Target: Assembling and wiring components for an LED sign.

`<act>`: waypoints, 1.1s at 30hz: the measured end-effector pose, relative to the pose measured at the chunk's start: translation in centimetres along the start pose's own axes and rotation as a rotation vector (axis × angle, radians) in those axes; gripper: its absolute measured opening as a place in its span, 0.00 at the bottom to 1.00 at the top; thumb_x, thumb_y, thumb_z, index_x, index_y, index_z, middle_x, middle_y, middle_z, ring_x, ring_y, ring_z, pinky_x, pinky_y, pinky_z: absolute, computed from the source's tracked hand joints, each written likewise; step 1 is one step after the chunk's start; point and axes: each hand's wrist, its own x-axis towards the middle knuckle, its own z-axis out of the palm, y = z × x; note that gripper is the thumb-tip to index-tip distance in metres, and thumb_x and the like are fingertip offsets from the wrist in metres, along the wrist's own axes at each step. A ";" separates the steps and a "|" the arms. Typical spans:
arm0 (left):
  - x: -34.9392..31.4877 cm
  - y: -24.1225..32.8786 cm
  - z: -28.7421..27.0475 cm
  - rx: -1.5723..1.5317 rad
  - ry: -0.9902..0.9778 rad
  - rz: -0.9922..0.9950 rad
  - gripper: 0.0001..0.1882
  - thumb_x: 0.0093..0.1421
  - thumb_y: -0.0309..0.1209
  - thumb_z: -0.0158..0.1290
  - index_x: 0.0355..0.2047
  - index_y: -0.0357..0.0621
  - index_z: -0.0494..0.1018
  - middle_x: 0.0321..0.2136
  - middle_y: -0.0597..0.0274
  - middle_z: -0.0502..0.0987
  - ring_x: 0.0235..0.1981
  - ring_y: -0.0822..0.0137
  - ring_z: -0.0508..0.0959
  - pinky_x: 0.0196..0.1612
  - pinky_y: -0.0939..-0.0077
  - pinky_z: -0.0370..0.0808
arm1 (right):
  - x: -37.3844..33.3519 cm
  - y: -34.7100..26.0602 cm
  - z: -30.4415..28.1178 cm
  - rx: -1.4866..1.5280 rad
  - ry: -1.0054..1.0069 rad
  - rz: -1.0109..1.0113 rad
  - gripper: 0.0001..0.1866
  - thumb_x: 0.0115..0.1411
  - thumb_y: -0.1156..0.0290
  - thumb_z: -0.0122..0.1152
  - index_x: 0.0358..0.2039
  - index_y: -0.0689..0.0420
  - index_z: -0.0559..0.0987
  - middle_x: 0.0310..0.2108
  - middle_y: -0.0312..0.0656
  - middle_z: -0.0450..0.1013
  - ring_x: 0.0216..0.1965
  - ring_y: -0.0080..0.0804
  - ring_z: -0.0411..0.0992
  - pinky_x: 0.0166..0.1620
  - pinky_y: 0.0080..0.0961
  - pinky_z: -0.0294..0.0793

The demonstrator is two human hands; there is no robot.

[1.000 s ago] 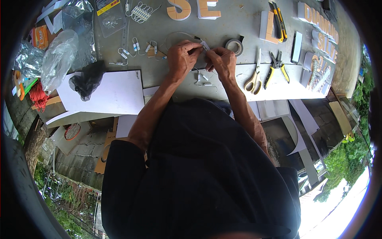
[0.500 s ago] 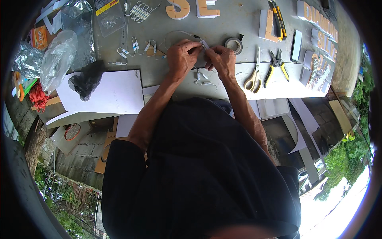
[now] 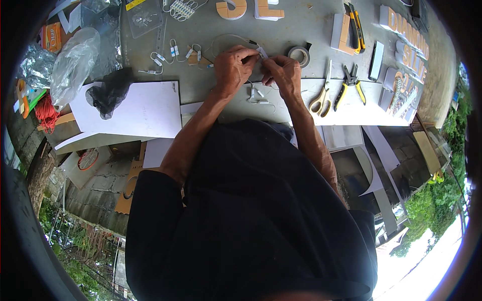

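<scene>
In front of me, a small white LED module (image 3: 262, 52) on a thin wire is pinched between the fingertips of both hands. My left hand (image 3: 234, 70) is closed at its lower left side; my right hand (image 3: 285, 74) is closed at its lower right, fingers curled. A thin pale wire (image 3: 227, 34) loops from the module past a dark taped joint. Below the hands lie more wired LED modules (image 3: 259, 94). Another string of modules (image 3: 174, 51) rests to the left. The fingers partly hide the held module.
To the right are a roll of black tape (image 3: 299, 55), scissors (image 3: 321, 100), yellow-handled wire strippers (image 3: 350, 88) and a utility knife (image 3: 357, 30). Cut letters (image 3: 232, 11) stand at the back. Plastic bags (image 3: 75, 65) and a white sheet (image 3: 145, 110) lie on the left.
The view has shifted a little, so the table sits slightly right and lower in the picture. My right fingers have curled slightly; both hands stay at the module.
</scene>
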 end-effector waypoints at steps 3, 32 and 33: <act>0.0 -0.3 0.3 -0.034 0.048 0.029 0.06 0.51 0.29 0.66 0.31 0.47 0.84 0.27 0.62 0.82 0.25 0.59 0.82 0.30 0.70 0.77 | 0.0 0.1 0.1 -0.013 0.005 -0.008 0.13 0.57 0.70 0.62 0.30 0.70 0.83 0.20 0.44 0.78 0.17 0.29 0.78 0.21 0.23 0.80; 0.0 -0.2 0.1 0.010 0.011 0.034 0.07 0.52 0.26 0.66 0.34 0.43 0.85 0.29 0.59 0.83 0.27 0.63 0.83 0.31 0.73 0.77 | 0.3 -0.4 0.4 -0.037 0.030 0.037 0.11 0.55 0.72 0.62 0.27 0.70 0.83 0.19 0.44 0.78 0.17 0.31 0.78 0.20 0.23 0.80; 0.1 -0.2 0.0 0.012 0.009 0.040 0.07 0.52 0.26 0.66 0.34 0.43 0.85 0.29 0.59 0.83 0.27 0.63 0.83 0.31 0.73 0.77 | 0.2 -0.5 0.4 -0.040 0.033 0.040 0.11 0.55 0.72 0.62 0.27 0.70 0.83 0.19 0.44 0.78 0.17 0.31 0.79 0.20 0.23 0.80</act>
